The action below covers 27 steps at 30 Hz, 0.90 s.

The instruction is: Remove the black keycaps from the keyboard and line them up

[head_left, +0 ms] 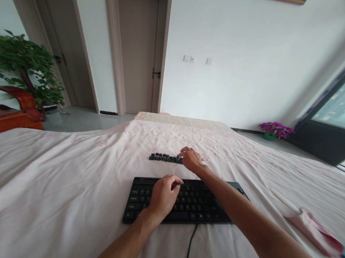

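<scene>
A black keyboard (200, 205) lies on a pale pink flowered sheet (61, 182) in front of me, its cable (190, 244) running toward me. My left hand (164, 195) rests curled on the keyboard's middle keys. Beyond the keyboard a row of loose black keycaps (164, 158) lies on the sheet. My right hand (192, 159) reaches over to the right end of that row, its fingertips touching the keycaps. Whether it pinches one is hidden by the fingers.
A folded pink cloth (313, 229) lies at the lower right. Two doors (138, 49) stand at the back, a potted plant (22, 64) and red wooden furniture (10, 115) at the left. Purple flowers (274, 130) and a dark window frame (330, 135) are at the right.
</scene>
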Tool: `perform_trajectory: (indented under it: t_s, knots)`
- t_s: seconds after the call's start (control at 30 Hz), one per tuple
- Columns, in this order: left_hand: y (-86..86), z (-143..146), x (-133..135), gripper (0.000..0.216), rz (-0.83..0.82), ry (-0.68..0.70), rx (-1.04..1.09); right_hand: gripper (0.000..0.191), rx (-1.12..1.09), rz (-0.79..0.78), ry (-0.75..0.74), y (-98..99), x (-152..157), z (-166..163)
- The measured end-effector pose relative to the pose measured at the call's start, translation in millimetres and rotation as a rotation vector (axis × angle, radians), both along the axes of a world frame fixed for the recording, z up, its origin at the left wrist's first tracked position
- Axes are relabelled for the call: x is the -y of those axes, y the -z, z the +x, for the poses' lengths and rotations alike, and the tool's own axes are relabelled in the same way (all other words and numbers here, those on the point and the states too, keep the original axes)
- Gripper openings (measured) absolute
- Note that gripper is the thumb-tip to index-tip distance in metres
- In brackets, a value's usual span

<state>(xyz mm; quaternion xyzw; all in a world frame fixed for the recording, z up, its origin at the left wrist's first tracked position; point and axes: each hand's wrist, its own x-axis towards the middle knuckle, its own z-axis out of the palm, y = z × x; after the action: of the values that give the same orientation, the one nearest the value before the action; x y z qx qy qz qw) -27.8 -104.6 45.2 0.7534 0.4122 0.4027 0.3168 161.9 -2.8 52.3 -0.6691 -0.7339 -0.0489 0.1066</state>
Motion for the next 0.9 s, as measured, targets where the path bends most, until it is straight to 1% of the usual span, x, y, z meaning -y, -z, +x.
perform_trajectory:
  t_s: [0.17, 0.27, 0.37, 0.7, 0.8, 0.9]
  knots:
    - [0.5, -0.1, 0.3, 0.022, -0.012, 0.003, -0.004, 0.049, -0.033, 0.03, -0.029, -4.4, 5.6, -5.1]
    - [0.0, -0.3, 0.3, 0.022, -0.013, 0.005, -0.004, 0.05, -0.011, 0.001, -0.064, -8.3, 9.7, -11.6]
    - [-0.1, -0.5, 0.2, 0.022, -0.006, 0.006, 0.002, 0.05, 0.008, -0.032, -0.057, -10.4, 9.6, -16.5]
    - [0.5, -0.5, 0.0, 0.022, -0.004, -0.001, 0.001, 0.047, -0.026, -0.03, -0.015, -4.6, -2.7, -16.6]
    - [0.3, -0.9, -0.1, 0.022, -0.011, 0.002, -0.004, 0.047, -0.056, -0.007, -0.008, -6.3, -1.1, -15.0]
    - [0.7, -1.2, 0.2, 0.022, -0.01, 0.007, -0.005, 0.043, -0.137, 0.063, 0.011, -13.4, 4.6, -6.8]
